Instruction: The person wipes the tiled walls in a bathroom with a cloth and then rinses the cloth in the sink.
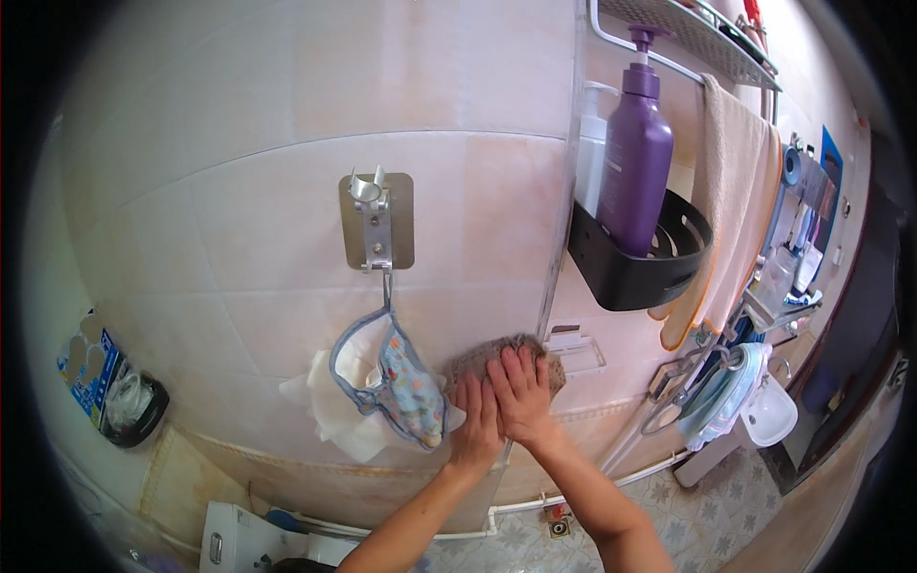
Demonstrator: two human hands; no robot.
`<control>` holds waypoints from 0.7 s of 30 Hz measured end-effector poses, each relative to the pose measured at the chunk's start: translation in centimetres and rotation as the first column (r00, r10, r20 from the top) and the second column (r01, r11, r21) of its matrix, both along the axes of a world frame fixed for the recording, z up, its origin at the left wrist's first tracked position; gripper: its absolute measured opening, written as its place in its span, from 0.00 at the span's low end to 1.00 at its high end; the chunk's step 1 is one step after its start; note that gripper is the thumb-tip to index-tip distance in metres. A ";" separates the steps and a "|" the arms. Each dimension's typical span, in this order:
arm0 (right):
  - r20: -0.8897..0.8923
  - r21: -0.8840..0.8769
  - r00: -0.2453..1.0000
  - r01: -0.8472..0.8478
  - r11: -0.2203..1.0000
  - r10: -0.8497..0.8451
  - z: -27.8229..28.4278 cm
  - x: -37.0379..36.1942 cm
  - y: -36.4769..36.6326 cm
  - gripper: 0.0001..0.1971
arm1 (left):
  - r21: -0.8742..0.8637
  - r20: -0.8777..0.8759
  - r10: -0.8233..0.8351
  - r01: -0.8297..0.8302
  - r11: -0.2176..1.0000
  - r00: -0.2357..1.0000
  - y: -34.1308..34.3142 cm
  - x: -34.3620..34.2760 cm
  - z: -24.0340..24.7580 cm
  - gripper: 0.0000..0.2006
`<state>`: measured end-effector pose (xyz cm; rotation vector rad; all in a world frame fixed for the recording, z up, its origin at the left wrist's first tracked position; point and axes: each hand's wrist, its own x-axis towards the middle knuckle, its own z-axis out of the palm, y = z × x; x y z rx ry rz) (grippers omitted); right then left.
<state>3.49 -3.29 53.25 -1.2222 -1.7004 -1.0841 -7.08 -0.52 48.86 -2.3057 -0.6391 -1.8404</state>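
A brown-grey, fuzzy cloth (468, 362) lies against the tiled wall, low and right of centre. My right hand (523, 396) rests flat on it, fingers stretched upward and slightly apart. Beside it, touching it, my left hand (477, 426) also presses on the cloth with its fingers extended. Part of the cloth is hidden beneath both hands. Just left of them, a blue patterned fabric holder (413, 384) hangs by a loop from a metal wall bracket (376, 224). White tissue (334, 406) spills from the holder.
Right of the wall corner, a black caddy (635, 283) holds a purple pump bottle (637, 162) and a white one. A peach towel (726, 201) hangs beyond. A white soap holder (578, 351) sits close to my right hand. Below left stands a toilet (234, 540); a sink (769, 413) is far right.
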 end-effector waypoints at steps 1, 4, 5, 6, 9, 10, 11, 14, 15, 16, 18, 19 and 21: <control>0.017 0.009 1.000 0.019 1.000 -0.019 -0.7 -0.1 0.0 0.24 | 0.006 -0.048 0.010 -0.009 1.000 0.999 0.0 -0.4 -0.6 0.27; 0.036 -0.021 0.999 0.019 1.000 -0.018 -0.2 0.4 -0.1 0.24 | 0.020 -0.093 0.025 -0.023 1.000 0.995 0.3 -0.3 -0.5 0.28; 0.036 -0.024 0.999 0.013 1.000 -0.012 0.5 0.4 -0.3 0.24 | 0.022 -0.096 0.024 -0.022 1.000 0.995 0.1 -0.1 -0.1 0.30; 0.042 -0.020 0.999 0.014 1.000 -0.013 1.7 0.5 -0.4 0.24 | 0.025 -0.090 0.024 -0.022 0.999 0.996 0.1 0.2 0.8 0.30; 0.036 -0.076 0.997 -0.069 0.995 0.072 7.8 -0.2 -0.2 0.23 | 0.022 0.030 0.007 -0.008 1.000 1.000 0.4 0.7 5.3 0.32; 0.105 -0.051 0.993 -0.043 0.998 0.048 10.1 -0.4 -0.2 0.24 | -0.006 0.093 0.023 -0.023 1.000 0.995 0.4 1.1 6.9 0.32; 0.140 -0.037 0.989 -0.033 0.999 0.038 11.9 -0.6 -0.1 0.25 | -0.033 0.155 0.044 -0.040 0.999 0.987 0.4 1.4 8.4 0.33; 0.199 -0.002 0.975 -0.096 0.995 0.094 15.9 -1.1 0.3 0.25 | -0.029 0.293 0.070 -0.064 0.998 0.954 0.3 1.7 12.1 0.31; 0.204 0.000 0.974 -0.103 0.995 0.101 16.1 -1.2 0.2 0.25 | -0.027 0.297 0.076 -0.071 0.997 0.952 0.2 1.8 12.5 0.31; 0.181 0.013 0.979 -0.098 0.995 0.094 16.3 -1.2 0.2 0.25 | -0.027 0.300 0.089 -0.085 0.996 0.950 0.2 1.8 13.0 0.30; 0.130 0.035 0.991 -0.043 0.998 0.038 15.9 -1.6 0.1 0.24 | -0.024 0.310 0.117 -0.115 0.993 0.943 0.7 1.5 12.9 0.29; 0.139 0.041 0.989 -0.054 0.998 0.048 14.9 -1.6 0.1 0.24 | 0.037 0.251 0.115 -0.128 0.991 0.961 1.1 1.2 12.2 0.28; 0.006 0.126 0.998 0.062 0.990 -0.064 12.0 -1.2 0.9 0.25 | 0.097 0.184 0.128 -0.147 0.984 0.975 1.2 0.4 11.0 0.27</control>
